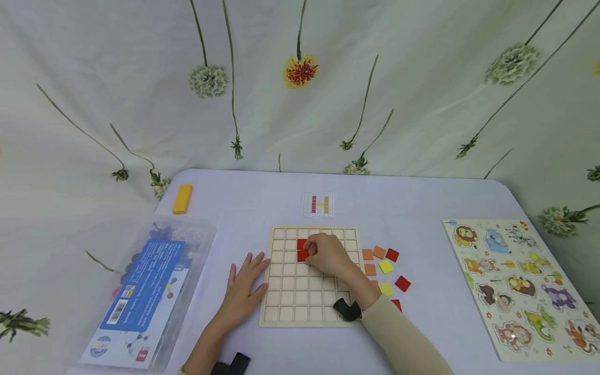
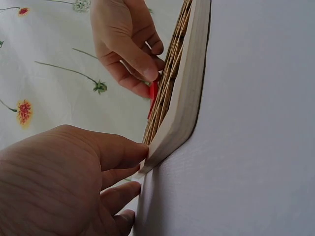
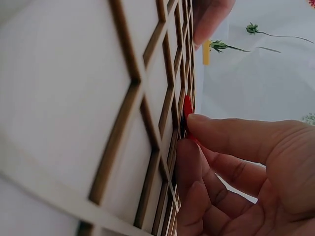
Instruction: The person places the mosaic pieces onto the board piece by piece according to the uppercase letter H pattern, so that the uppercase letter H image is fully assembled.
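Tabletop (image 1: 244, 208): It is white and carries my things.
Animal board (image 1: 508, 354): It lies far off to my right, I think to be out of the way.
Clear box (image 1: 201, 239): It is on my left, with a blue and white paper (image 1: 145, 291) showing, maybe also out of the way.
Grid board (image 1: 287, 299): It is wood and lies flat in front of me, probably so I can reach every little space.
Left hand (image 1: 245, 284): My fingers are spread wide and hold nothing. Some tips touch the left edge of the grid board, I think to stop it sliding.
Right hand (image 1: 329, 253): It is over the grid board. My thumb and 1 finger are nearly closed, pinching the near red square (image 1: 302, 255).
Card (image 1: 319, 204): It is just past the grid board, maybe so I can peek.
Loose squares (image 1: 386, 266): Red, orange and yellow, by the board's right side, perhaps for easy picking.
Red squares: 2 are on the far part of the grid, the far red square (image 1: 301, 244) just behind the near red square. I cannot tell if the pinched square is all the way down.
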`<act>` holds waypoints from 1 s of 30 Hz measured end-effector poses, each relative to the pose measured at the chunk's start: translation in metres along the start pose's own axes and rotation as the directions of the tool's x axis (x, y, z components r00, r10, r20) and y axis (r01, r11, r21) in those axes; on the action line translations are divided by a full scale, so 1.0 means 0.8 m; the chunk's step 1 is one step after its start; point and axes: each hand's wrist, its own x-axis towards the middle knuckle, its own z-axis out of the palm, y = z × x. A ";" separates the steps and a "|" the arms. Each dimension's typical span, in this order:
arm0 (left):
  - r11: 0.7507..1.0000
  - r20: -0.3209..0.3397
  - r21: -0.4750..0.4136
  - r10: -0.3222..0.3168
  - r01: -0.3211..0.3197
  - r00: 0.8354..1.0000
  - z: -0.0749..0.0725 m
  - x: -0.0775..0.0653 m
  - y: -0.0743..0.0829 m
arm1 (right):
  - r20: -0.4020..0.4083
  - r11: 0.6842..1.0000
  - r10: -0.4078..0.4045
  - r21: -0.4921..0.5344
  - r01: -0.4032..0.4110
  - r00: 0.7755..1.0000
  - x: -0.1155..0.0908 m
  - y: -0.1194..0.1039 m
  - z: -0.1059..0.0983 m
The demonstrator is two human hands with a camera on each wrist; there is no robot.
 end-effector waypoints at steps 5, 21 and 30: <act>1.000 -0.007 -0.006 0.003 -0.003 1.000 0.000 0.000 0.000 | 0.004 1.000 -0.007 -0.017 0.007 1.000 0.000 0.000 0.001; 1.000 0.002 0.005 -0.005 0.005 1.000 0.002 0.001 -0.002 | -0.096 0.988 -0.079 0.127 0.091 0.992 -0.062 0.004 -0.048; 1.000 -0.003 0.011 -0.002 0.002 1.000 0.001 0.001 -0.003 | -0.343 0.980 -0.177 0.021 0.196 0.923 -0.136 0.051 -0.101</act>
